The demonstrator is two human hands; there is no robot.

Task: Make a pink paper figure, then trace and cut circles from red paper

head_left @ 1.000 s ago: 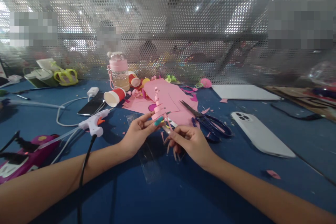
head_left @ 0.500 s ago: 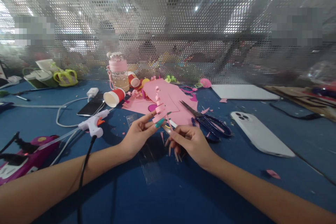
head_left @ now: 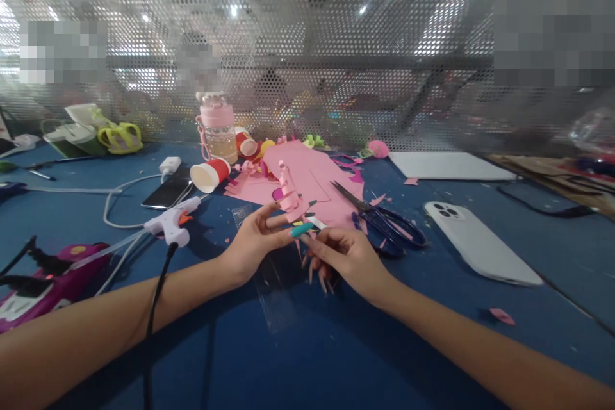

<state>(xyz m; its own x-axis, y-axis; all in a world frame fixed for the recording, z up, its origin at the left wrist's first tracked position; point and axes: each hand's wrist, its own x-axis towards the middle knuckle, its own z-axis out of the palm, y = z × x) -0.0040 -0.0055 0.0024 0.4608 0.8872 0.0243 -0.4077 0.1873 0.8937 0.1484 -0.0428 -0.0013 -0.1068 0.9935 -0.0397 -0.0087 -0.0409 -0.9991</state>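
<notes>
My left hand (head_left: 254,240) is closed on a curled pink paper strip (head_left: 288,192), pinched between thumb and fingers. The strip's coils rise above the fingertips. Close by on the right, my right hand (head_left: 350,259) has thumb and forefinger pressed together near the left thumb's long teal nail. Whatever lies in that pinch is too small to make out. Behind both hands are sheets of pink paper (head_left: 314,170) on the blue table (head_left: 331,359). Dark-handled scissors (head_left: 384,221) lie open, partly on the paper, beyond my right hand.
A white glue gun (head_left: 170,224) with a black cord lies left, near a purple power strip (head_left: 52,282). A paper cup (head_left: 210,175) lies before a pink-lidded bottle (head_left: 217,128). A white phone (head_left: 480,243) is at right. Perforated metal (head_left: 307,32) stands behind.
The curled strip has tilted slightly as my left fingers shifted. A narrow pink piece seen between my hands earlier no longer shows. The view has moved slightly.
</notes>
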